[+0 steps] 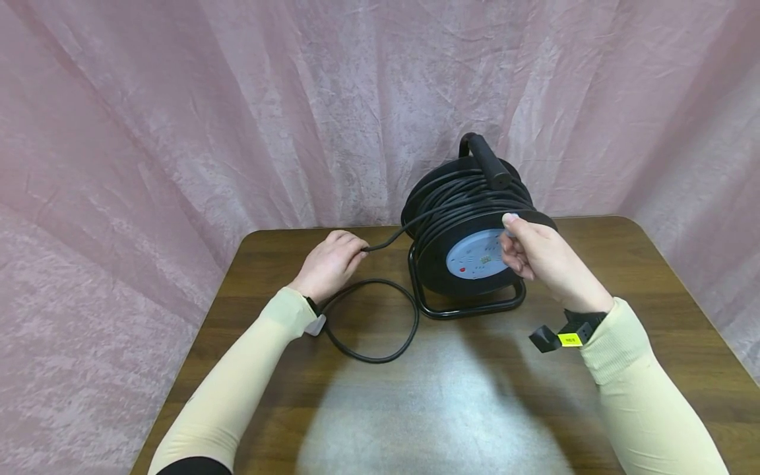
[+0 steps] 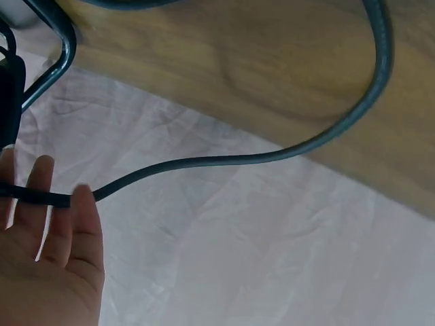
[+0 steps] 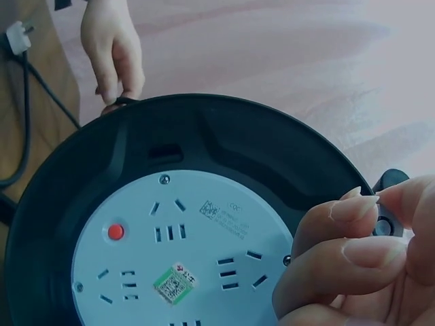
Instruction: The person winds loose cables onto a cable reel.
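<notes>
A black cable reel point(image 1: 457, 284) stands on its tubular frame, with many turns of black cable point(image 1: 382, 245) around its drum. My left hand point(image 1: 331, 264) holds the cable left of the reel; in the left wrist view it runs across the fingers point(image 2: 85, 234). The light-blue socket panel point(image 3: 183, 251) has a red button point(image 3: 116, 232) and a QR sticker point(image 3: 173, 284). At the reel's right edge, my right hand point(image 1: 537, 254) pinches a small grey winding knob point(image 3: 385, 226) with curled fingers, which partly hide it.
A slack loop of cable point(image 1: 373, 360) lies on the wooden table point(image 1: 267, 409), left of the reel. Its white plug point(image 3: 18, 39) rests on the wood near my left wrist. The reel's carrying handle point(image 1: 488, 161) sticks up at the top. Pink curtains point(image 1: 332, 99) hang behind the table.
</notes>
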Available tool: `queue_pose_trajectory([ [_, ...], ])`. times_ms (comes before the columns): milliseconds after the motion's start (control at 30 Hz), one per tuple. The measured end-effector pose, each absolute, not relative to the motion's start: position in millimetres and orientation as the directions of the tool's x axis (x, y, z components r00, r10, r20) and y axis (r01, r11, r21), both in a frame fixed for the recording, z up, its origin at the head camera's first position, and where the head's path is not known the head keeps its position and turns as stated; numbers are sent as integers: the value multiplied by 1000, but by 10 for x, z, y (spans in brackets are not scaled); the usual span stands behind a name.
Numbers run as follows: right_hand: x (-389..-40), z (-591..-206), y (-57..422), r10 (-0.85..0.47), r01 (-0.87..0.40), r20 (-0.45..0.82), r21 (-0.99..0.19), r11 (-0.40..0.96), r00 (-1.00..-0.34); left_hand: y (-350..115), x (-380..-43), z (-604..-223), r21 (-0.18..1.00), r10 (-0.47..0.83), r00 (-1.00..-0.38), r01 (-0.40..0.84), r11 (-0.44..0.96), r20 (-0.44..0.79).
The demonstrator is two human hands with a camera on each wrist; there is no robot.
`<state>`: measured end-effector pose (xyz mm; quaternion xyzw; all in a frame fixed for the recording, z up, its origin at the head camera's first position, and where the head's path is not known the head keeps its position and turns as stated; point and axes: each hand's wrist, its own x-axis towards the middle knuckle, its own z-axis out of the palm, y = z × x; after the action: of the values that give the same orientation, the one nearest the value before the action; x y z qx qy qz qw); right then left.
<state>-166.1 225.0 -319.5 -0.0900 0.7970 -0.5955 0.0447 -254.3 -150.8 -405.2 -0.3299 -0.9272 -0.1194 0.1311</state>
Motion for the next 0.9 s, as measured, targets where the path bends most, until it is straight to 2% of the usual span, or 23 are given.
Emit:
queue_pose_trajectory([
  [367, -1645, -3197, 2312, -159, -61, 10, -945, 322, -987, -1652, -2559, -3919, 22, 562, -753, 605, 796, 343],
  [567, -1632, -3204, 2358, -134, -24, -19, -950, 312, -991, -1666, -2551, -3915, 51, 596, -718, 652, 756, 359],
  [767, -1648, -3228, 2403, -124, -17, -23, -950, 312, -992, -1679, -2524, -3961, 92, 590, -735, 649, 756, 335],
  [900, -1643, -3252, 2440, -101, 0, -33, -951, 309, -994, -1689, -2516, -3970, 72, 589, -737, 642, 763, 330],
])
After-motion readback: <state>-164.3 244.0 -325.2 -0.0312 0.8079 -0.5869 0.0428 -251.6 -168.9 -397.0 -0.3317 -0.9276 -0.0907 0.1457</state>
